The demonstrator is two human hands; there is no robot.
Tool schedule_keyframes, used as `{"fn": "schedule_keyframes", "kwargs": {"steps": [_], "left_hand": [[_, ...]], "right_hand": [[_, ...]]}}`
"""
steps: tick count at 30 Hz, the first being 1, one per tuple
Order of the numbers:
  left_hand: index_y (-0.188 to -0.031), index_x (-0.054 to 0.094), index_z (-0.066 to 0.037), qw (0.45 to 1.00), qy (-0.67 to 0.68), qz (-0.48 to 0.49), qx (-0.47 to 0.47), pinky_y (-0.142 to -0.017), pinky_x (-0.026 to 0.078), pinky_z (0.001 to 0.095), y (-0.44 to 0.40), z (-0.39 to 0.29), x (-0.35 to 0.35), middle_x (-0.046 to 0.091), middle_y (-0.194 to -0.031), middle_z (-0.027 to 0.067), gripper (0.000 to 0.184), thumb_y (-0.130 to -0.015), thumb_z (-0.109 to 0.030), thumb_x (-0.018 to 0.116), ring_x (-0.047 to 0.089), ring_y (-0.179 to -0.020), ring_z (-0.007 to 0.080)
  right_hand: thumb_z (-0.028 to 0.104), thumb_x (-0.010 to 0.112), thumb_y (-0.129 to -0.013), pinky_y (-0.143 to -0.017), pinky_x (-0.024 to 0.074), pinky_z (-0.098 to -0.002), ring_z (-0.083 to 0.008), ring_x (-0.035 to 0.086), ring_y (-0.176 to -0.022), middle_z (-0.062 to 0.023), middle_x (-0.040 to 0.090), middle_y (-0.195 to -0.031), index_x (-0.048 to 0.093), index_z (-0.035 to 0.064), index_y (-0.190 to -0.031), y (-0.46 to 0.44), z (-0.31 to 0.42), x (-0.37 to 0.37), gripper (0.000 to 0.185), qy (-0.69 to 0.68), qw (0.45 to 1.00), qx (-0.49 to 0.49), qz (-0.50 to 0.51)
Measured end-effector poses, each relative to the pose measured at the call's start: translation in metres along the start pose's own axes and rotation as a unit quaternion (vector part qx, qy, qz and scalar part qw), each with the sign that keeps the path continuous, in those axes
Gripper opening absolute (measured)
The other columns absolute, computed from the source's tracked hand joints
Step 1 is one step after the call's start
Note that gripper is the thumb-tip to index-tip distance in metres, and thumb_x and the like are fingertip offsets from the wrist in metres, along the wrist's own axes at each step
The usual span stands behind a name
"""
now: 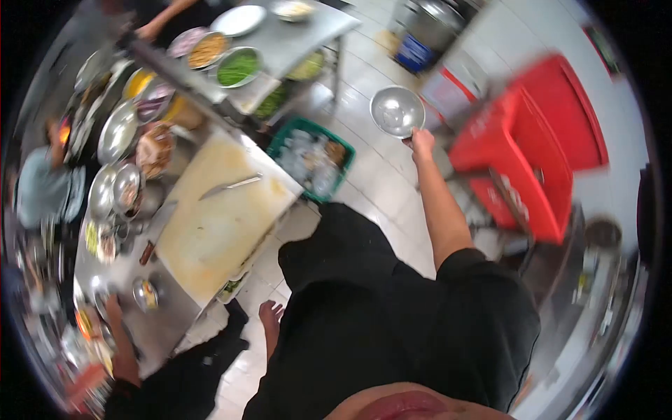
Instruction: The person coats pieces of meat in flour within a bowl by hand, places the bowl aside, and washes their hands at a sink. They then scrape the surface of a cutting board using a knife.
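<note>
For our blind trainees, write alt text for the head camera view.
The person's right hand holds a metal bowl out over a kitchen's tiled floor, near a red container; the left hand hangs low, apparently empty. At left, a knife lies on a cutting board.

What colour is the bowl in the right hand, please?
The bowl is shiny silver, best seen in the head view.

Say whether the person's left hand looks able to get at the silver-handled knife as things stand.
Probably yes, with some reaching or a step: the left hand looks empty, and nothing covers the knife, which lies on the board.
</note>
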State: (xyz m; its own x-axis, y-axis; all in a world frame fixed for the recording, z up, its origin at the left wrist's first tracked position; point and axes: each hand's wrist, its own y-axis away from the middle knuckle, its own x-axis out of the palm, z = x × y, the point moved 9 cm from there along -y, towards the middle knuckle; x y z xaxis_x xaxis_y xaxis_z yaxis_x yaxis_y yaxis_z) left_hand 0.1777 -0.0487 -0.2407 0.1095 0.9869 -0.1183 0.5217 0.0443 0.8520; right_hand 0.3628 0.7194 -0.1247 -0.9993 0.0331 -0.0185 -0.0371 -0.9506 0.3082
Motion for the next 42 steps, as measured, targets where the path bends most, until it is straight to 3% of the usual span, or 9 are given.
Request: {"fn": "schedule_keyframes", "kwargs": {"steps": [3, 8, 16, 17, 22, 29, 35, 39, 42], "left_hand": [[-0.100, 0.053, -0.006, 0.988, -0.093, 0.120, 0.003, -0.058, 0.054, 0.0435, -0.124, 0.051, -0.036, 0.054, -0.094, 0.0112, 0.021, -0.082, -0.015, 0.057, 0.063, -0.079, 0.0360], [-0.099, 0.052, -0.003, 0.962, -0.237, 0.124, 0.064, -0.054, 0.055, 0.0388, -0.148, -0.001, -0.017, 0.053, -0.095, 0.0116, 0.024, -0.080, -0.016, 0.056, 0.063, -0.075, 0.0346], [-0.085, 0.055, -0.002, 0.913, -0.328, 0.213, 0.113, -0.059, 0.054, 0.0346, -0.080, -0.007, 0.113, 0.053, -0.079, 0.0099, 0.012, -0.076, -0.011, 0.057, 0.061, -0.070, 0.0271], [-0.084, 0.055, -0.001, 0.909, -0.332, 0.195, 0.161, -0.060, 0.054, 0.0334, -0.059, -0.004, 0.128, 0.052, -0.077, 0.0106, 0.012, -0.079, -0.011, 0.055, 0.060, -0.069, 0.0268], [-0.086, 0.055, -0.001, 0.853, -0.429, 0.253, 0.153, -0.058, 0.053, 0.0330, -0.018, 0.069, 0.204, 0.053, -0.076, 0.0102, 0.013, -0.081, -0.013, 0.054, 0.060, -0.070, 0.0264], [-0.087, 0.055, -0.002, 0.735, -0.554, 0.344, 0.185, -0.056, 0.052, 0.0325, 0.090, 0.217, 0.341, 0.054, -0.076, 0.0095, 0.014, -0.084, -0.015, 0.052, 0.061, -0.070, 0.0260], [-0.090, 0.054, -0.005, 0.654, -0.598, 0.432, 0.170, -0.052, 0.052, 0.0321, 0.227, 0.313, 0.467, 0.056, -0.082, 0.0071, 0.010, -0.087, -0.015, 0.050, 0.061, -0.069, 0.0209], [-0.090, 0.054, -0.006, 0.593, -0.634, 0.458, 0.191, -0.053, 0.053, 0.0312, 0.279, 0.352, 0.530, 0.056, -0.084, 0.0061, 0.009, -0.086, -0.013, 0.050, 0.061, -0.068, 0.0196], [-0.090, 0.054, -0.007, 0.564, -0.668, 0.448, 0.187, -0.053, 0.053, 0.0312, 0.283, 0.376, 0.577, 0.056, -0.083, 0.0056, 0.009, -0.086, -0.014, 0.050, 0.061, -0.068, 0.0196]], "right_hand": [[0.009, 0.052, -0.085, -0.057, 0.0546, -0.0373, -0.0238, 0.063, -0.068, -0.0157, 0.061, -0.083, 0.055, -0.0049, -0.088, 0.049, -0.025, -0.160, 0.015, 0.025, 0.997, -0.001, -0.067], [0.008, 0.051, -0.085, -0.054, 0.0520, -0.0356, -0.0223, 0.060, -0.059, -0.0148, 0.062, -0.083, 0.056, -0.0045, -0.087, 0.164, -0.027, -0.356, 0.014, 0.063, 0.981, 0.038, -0.182], [0.011, 0.051, -0.087, -0.049, 0.0541, -0.0365, -0.0244, 0.061, -0.057, -0.0162, 0.061, -0.079, 0.054, -0.0072, -0.091, 0.274, -0.160, -0.586, 0.019, -0.125, 0.908, 0.085, -0.390], [0.011, 0.051, -0.087, -0.049, 0.0544, -0.0364, -0.0245, 0.061, -0.057, -0.0166, 0.061, -0.080, 0.054, -0.0076, -0.092, 0.288, -0.176, -0.607, 0.019, -0.155, 0.897, 0.095, -0.404], [0.010, 0.050, -0.088, -0.046, 0.0525, -0.0339, -0.0238, 0.060, -0.058, -0.0165, 0.060, -0.081, 0.055, -0.0088, -0.095, 0.355, -0.205, -0.732, 0.021, -0.241, 0.835, 0.098, -0.485], [0.011, 0.054, -0.088, -0.055, 0.0552, -0.0387, -0.0257, 0.061, -0.065, -0.0160, 0.060, -0.089, 0.056, -0.0041, -0.092, 0.469, -0.179, -0.991, 0.016, -0.266, 0.751, -0.075, -0.600], [0.014, 0.049, -0.089, -0.059, 0.0554, -0.0404, -0.0262, 0.061, -0.070, -0.0148, 0.059, -0.086, 0.052, -0.0018, -0.102, 0.534, -0.207, -1.149, 0.021, -0.367, 0.648, -0.125, -0.656], [0.016, 0.048, -0.092, -0.070, 0.0551, -0.0428, -0.0288, 0.060, -0.077, -0.0159, 0.059, -0.087, 0.052, -0.0031, -0.100, 0.531, -0.197, -1.155, 0.021, -0.434, 0.570, -0.094, -0.691], [0.011, 0.053, -0.090, -0.070, 0.0539, -0.0430, -0.0280, 0.058, -0.077, -0.0163, 0.057, -0.090, 0.052, -0.0021, -0.098, 0.486, -0.206, -1.172, 0.015, -0.482, 0.650, -0.109, -0.577]]}}
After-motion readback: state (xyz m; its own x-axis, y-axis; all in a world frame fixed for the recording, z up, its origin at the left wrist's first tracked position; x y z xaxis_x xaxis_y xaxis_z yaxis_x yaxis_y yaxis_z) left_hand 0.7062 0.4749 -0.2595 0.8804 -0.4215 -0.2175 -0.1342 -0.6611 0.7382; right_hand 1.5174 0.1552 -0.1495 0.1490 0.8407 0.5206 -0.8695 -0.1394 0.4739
